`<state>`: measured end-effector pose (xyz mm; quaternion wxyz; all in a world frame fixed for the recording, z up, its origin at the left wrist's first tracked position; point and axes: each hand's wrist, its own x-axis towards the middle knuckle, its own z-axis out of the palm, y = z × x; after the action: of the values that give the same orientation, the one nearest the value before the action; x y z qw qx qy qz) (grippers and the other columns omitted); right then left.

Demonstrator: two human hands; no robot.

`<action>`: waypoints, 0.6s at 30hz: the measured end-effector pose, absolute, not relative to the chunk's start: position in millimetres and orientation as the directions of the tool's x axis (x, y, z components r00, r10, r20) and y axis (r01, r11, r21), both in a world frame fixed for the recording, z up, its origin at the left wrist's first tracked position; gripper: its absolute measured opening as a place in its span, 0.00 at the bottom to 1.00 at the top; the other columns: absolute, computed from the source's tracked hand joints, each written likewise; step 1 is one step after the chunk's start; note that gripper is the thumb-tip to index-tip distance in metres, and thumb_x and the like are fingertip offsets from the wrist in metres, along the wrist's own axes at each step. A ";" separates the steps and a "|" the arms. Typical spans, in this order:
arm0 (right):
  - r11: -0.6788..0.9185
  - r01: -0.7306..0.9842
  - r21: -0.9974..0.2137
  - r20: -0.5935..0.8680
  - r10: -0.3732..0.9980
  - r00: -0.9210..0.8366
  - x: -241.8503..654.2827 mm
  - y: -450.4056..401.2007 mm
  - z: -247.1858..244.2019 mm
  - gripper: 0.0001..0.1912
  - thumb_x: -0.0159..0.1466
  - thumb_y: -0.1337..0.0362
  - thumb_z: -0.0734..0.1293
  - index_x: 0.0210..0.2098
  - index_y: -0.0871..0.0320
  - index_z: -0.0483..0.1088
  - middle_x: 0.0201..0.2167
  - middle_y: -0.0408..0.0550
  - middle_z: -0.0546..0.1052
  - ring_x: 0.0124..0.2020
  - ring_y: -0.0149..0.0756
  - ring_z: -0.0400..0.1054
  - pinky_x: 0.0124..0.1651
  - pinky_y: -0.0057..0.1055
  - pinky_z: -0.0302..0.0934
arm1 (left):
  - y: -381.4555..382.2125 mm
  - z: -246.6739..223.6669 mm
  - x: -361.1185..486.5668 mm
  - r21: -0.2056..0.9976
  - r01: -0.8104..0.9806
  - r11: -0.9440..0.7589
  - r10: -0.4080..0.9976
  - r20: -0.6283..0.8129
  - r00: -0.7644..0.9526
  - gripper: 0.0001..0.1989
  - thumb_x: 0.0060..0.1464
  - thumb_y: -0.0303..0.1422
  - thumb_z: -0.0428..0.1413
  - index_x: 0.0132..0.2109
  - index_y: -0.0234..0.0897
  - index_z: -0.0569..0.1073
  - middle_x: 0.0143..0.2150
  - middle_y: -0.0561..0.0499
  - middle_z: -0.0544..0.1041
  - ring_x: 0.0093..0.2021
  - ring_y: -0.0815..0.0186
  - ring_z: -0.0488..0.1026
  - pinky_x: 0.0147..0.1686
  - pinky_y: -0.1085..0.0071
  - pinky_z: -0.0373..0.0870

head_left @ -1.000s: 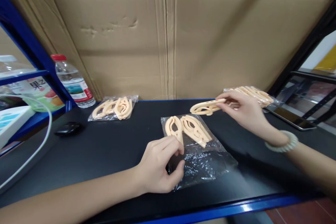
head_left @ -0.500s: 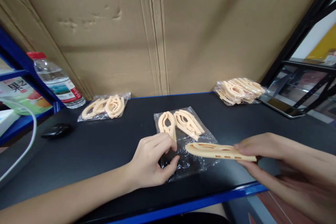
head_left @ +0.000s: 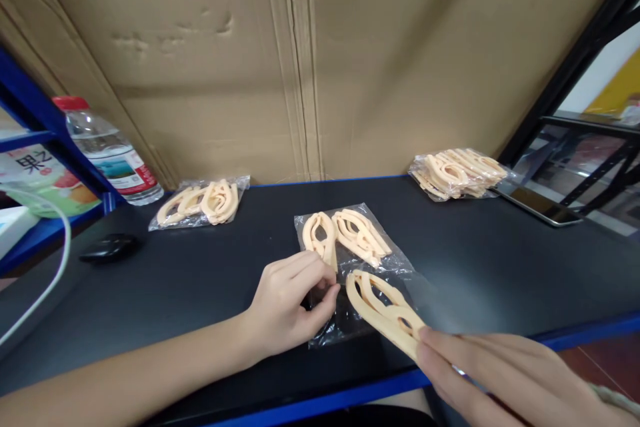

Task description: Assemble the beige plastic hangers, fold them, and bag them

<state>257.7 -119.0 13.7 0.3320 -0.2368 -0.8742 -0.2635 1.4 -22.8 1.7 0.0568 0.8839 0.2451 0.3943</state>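
Note:
A clear plastic bag (head_left: 340,333) lies flat on the dark desktop in front of me. Inside its far half are two looped cream pieces that look like folded travel hangers (head_left: 329,250). My left hand (head_left: 293,300) pinches the near left part of the bag between thumb and fingers. Another cream folded hanger (head_left: 383,321) is gripped at its near end by my right hand (head_left: 505,373). Its rounded end points away from me, over the bag's near part and close to my left fingertips.
Filled bags of hangers lie at the back left (head_left: 213,203) and back right (head_left: 457,173). A phone-like slab (head_left: 545,205) is by the right one. A mouse (head_left: 111,248), water bottle (head_left: 120,163) and white cable (head_left: 65,260) are left. Cardboard (head_left: 225,80) stands behind.
My right hand has come down and left, turning the hanger from nearly level, edge-on, to slanting with its loops showing. My left thumb and fingers have closed together at the bag.

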 end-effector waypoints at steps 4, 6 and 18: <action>0.700 0.544 0.462 0.597 0.208 -0.775 235.2 -102.8 16.2 0.20 0.61 0.78 0.54 0.34 0.62 0.76 0.31 0.54 0.81 0.25 0.36 0.71 0.26 0.29 0.68 | -22.6 1.4 1.2 0.288 0.377 -0.880 0.464 0.688 0.557 0.05 0.55 0.23 0.54 0.33 0.37 0.69 0.26 0.53 0.71 0.26 0.69 0.66 0.27 0.73 0.65; 0.709 0.496 0.501 0.532 0.200 -0.823 229.6 -98.0 15.4 0.18 0.62 0.75 0.54 0.36 0.64 0.76 0.34 0.58 0.81 0.26 0.38 0.72 0.27 0.32 0.68 | -22.7 1.8 1.3 0.284 0.368 -0.886 0.453 0.702 0.550 0.05 0.55 0.23 0.54 0.33 0.37 0.69 0.26 0.53 0.71 0.26 0.69 0.66 0.27 0.73 0.65; 0.598 0.537 0.594 0.508 0.239 -0.828 208.5 -44.7 7.8 0.13 0.64 0.73 0.57 0.32 0.66 0.73 0.32 0.59 0.77 0.25 0.37 0.69 0.25 0.31 0.63 | -22.5 1.8 0.4 0.253 0.357 -0.899 0.420 0.729 0.540 0.06 0.54 0.21 0.55 0.33 0.36 0.69 0.26 0.52 0.72 0.26 0.69 0.67 0.28 0.73 0.65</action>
<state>208.5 -44.7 7.8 0.1917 -0.2223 -0.8732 -0.3891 0.4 -22.5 1.8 0.0371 0.8767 0.2215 0.4253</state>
